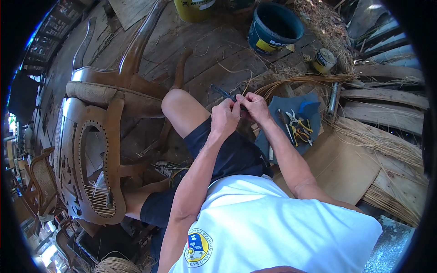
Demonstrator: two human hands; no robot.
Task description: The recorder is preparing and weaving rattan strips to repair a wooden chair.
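My left hand [225, 117] and my right hand [256, 107] are close together above my lap, both with fingers closed in a pinch. A thin pale cane strand [250, 74] curls up from the fingers of my right hand. Just beyond the fingers is a dark, narrow, blade-like tool [220, 90]; which hand bears it, if either, I cannot tell. What my left fingers pinch is hidden. To my left a carved wooden chair [115, 136] lies tipped over. Small holes ring its oval back opening, and several cane strands [99, 200] cross its lower end.
Right of my hands, a blue-grey cloth [276, 107] bears yellow-handled pliers [300, 134] and other tools. Bundled cane [300, 79] lies beyond. A dark teal bucket [255, 34], a small tin [323, 61] and a yellow bucket [193, 11] stand on the plank floor.
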